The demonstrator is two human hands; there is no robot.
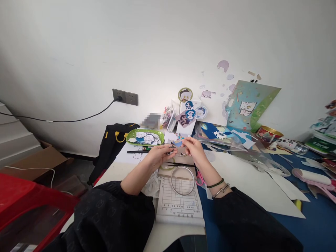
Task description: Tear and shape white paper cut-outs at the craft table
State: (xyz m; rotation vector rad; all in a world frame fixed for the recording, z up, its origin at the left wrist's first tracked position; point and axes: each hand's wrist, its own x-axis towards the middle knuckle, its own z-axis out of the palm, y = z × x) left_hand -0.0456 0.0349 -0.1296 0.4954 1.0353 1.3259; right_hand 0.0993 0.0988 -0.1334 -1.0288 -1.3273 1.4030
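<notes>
My left hand (pixel 160 154) is closed in a pinch above the near end of the desk clutter; a small dark-and-pale piece seems to lie at its fingertips, too small to name. Just to its right, my right hand (pixel 193 149) is also pinched, beside a small blue-and-white picture paper (pixel 179 140). I cannot tell whether that paper is held or lies behind the fingers. Below the hands, black tweezers (pixel 181 164) lie across the desk items. A roll of clear tape (pixel 171 185) rests on a printed form pad (pixel 181 204). Pink scissors (pixel 200 178) lie near my right wrist.
A green tray (pixel 128 137) with paper cutouts stands behind my left hand, a black pen (pixel 136 152) before it. White sheets (pixel 252 182) cover the blue desk at right. Decorated boxes stand against the wall. A red stool (pixel 23 196) is at left.
</notes>
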